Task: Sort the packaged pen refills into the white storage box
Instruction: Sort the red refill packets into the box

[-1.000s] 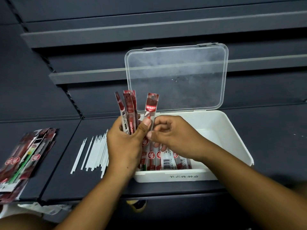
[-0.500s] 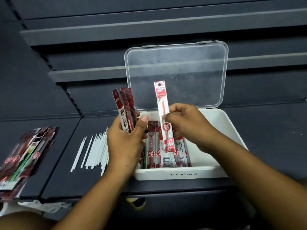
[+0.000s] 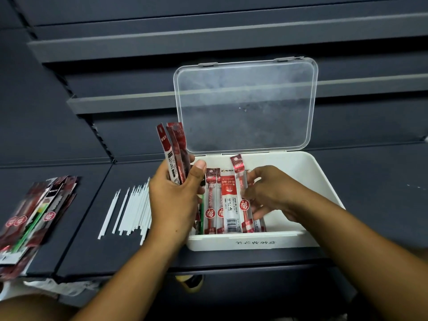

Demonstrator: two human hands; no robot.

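**One more refill goes down into the box**

Half a second ago I held the refill packet [image 3: 242, 193] upright above the box. Now my right hand [image 3: 271, 193] has carried it down. Its lower end sits inside the white storage box [image 3: 324, 181], just beside the row of packets [image 3: 212, 200] already lying there. Its red top leans up toward the back wall. My fingers curl at its right edge and I hold it lightly there; I have not let go. A second ago I was drawing this same packet out of the bundle, so it has gone from bundle to box in that short span.

My left hand [image 3: 176, 200] grips the bundle of packets [image 3: 174, 149] upright at the box's left edge, thumb across the front, much where it was before.

For the task, this means the row grows by one toward the right. The right half of the box floor is bare, so I judge there is room for the whole bundle and more. What remains for this packet, as I see it, is to press it flat against its neighbour and open my fingers. Until then it can tip or slide across the others.

The clear lid [image 3: 245, 105] stands open behind and does not get in the way. On the dark shelf [image 3: 382, 193] to the left, the loose white sticks [image 3: 132, 209] and the pile of packets [image 3: 34, 216] lie as they did, so plenty of sorting is left.
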